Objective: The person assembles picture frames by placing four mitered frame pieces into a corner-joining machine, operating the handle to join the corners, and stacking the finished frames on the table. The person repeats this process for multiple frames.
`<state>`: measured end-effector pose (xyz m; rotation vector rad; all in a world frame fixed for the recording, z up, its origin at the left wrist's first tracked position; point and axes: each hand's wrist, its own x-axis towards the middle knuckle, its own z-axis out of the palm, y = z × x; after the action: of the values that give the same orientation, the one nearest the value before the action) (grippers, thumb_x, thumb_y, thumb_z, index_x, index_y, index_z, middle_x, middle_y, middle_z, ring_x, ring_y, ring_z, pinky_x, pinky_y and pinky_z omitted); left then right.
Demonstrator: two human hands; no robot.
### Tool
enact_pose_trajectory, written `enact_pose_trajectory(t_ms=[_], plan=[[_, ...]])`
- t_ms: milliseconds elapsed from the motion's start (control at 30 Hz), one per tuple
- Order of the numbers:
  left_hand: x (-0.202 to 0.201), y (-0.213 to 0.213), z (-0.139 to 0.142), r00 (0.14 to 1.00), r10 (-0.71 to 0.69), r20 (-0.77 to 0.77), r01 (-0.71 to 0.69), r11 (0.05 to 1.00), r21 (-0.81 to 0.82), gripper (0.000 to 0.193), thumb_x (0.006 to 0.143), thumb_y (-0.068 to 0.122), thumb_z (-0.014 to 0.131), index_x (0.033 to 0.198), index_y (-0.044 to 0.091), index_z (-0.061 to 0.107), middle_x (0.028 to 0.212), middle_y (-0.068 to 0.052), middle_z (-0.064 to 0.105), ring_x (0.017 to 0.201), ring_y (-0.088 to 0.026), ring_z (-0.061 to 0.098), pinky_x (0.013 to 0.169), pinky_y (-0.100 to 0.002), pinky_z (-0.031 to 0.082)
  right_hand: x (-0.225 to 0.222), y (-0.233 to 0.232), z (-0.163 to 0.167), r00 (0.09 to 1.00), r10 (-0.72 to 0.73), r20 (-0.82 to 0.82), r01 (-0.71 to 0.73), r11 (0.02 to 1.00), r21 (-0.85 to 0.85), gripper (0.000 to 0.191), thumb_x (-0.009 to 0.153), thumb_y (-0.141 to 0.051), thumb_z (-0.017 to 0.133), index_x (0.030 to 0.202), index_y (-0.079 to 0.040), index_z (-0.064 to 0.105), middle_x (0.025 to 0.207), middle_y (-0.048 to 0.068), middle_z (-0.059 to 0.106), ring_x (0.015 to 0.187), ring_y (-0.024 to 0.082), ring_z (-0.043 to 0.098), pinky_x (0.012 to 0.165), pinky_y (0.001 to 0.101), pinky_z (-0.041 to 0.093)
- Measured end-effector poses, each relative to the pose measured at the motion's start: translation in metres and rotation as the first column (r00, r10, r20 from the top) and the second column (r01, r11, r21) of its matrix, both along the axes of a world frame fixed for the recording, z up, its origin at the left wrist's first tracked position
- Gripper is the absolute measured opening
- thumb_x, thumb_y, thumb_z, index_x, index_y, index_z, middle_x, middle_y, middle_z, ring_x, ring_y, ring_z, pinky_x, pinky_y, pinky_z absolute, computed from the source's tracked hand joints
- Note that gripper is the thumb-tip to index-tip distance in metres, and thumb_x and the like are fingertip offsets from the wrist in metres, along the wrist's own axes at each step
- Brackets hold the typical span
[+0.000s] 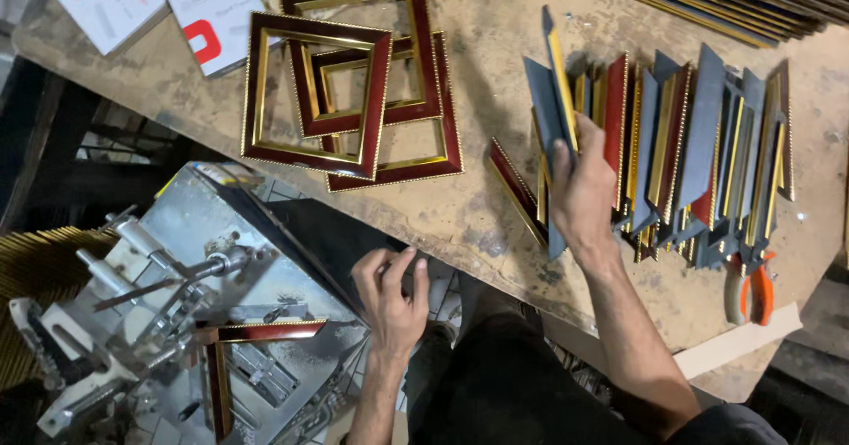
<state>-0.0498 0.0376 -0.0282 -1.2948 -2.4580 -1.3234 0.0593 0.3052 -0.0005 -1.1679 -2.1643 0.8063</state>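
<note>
Three finished frames (354,82) stacked on worktop (495,20). Right hand (584,188) grips one cut strip (553,91) from the pile (many remain). Left hand (392,299), fingers curled, rests at machine (177,321) holding a joined corner (239,356).

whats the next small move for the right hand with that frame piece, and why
Probably lift the moulding piece clear of the row of cut pieces and bring it toward the joining machine. The right hand already grips it, and a half-joined corner sits on the machine, where the left hand rests at the edge.
</note>
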Motion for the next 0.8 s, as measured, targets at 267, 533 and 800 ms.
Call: enact_pose_trajectory(t_ms=[267,533,800], plan=[[0.051,-0.004,0.036,0.351,-0.187,0.918,-0.367,0.874,0.319,0.059,0.11,0.034,0.049,0.159,0.004,0.036,0.119,-0.008,0.058,0.096,-0.014,0.051,0.081,-0.032,0.046,-0.014,-0.188,0.011,0.846,0.491,-0.208,-0.508,0.861,-0.036,0.036,0.108,-0.008,0.052,0.142,0.004,0.046,0.114,0.023,0.064,0.107,0.026,0.064,0.092,0.0378,0.052],[0.06,-0.128,0.045,0.688,0.226,0.689,-0.465,0.867,0.18,0.037,0.097,0.036,0.072,0.102,0.0,0.074,0.085,-0.01,0.072,0.077,-0.019,0.067,0.071,-0.035,0.054,-0.002,-0.315,-0.019,0.892,0.301,-0.337,-0.41,0.854,-0.322,0.024,0.112,-0.009,0.052,0.133,0.003,0.051,0.107,0.014,0.058,0.098,0.018,0.053,0.087,0.0344,0.049],[0.075,-0.172,0.023,0.362,0.238,0.901,-0.438,0.897,-0.061,0.036,0.102,0.024,0.048,0.135,0.008,0.049,0.083,-0.01,0.072,0.052,-0.02,0.061,0.045,-0.039,0.049,0.012,-0.177,0.001,0.983,0.184,0.026,-0.181,0.917,0.356,0.027,0.115,-0.006,0.052,0.139,0.004,0.048,0.115,0.026,0.06,0.104,0.043,0.06,0.089,0.0503,0.048]])
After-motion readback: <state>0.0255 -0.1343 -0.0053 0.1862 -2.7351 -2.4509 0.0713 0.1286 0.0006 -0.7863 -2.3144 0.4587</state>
